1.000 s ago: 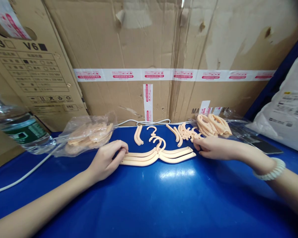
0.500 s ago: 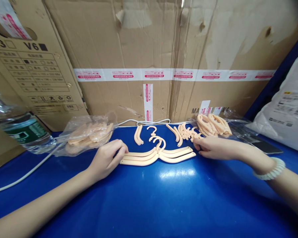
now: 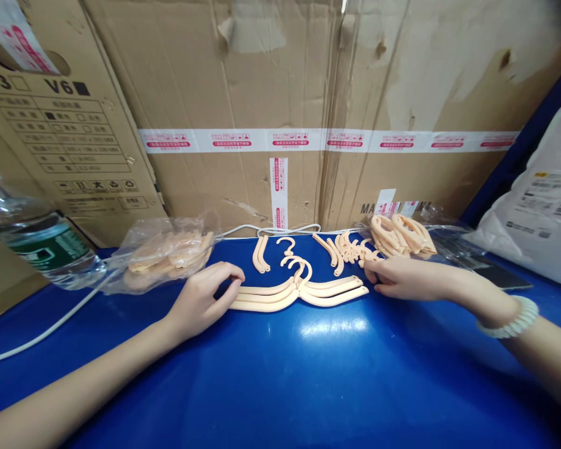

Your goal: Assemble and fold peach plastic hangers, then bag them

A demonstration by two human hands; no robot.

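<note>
Several peach plastic folding clothes hangers (image 3: pixel 271 298) lie side by side on the blue table, hooks turned toward the back. At their left ends, my left hand (image 3: pixel 206 296) has thumb and forefinger curled together in a ring, covering the tips; whether it grips them is hidden. My right hand (image 3: pixel 402 277) rests past their right ends, palm down, its fingers bent together beside a pile of small hanger hooks (image 3: pixel 353 246); what the fingertips hold cannot be seen. Behind the hangers are a loose hook (image 3: pixel 286 245) and loose hanger arms (image 3: pixel 261 254), with more arms (image 3: pixel 330 254) near the pile.
A clear bag of peach parts (image 3: pixel 168 252) and a water bottle (image 3: pixel 47 240) stand at left. Peach oval pieces (image 3: pixel 402 236), a dark flat device (image 3: pixel 500 275) and a white parcel bag (image 3: pixel 537 199) are at right. Cardboard boxes (image 3: pixel 243 81) wall the back; a white cable (image 3: pixel 42 340) crosses the left.
My left hand's thumb and forefinger have rounded into a wider ring and shifted slightly right over the hanger ends. My right hand stays almost where it was.
</note>
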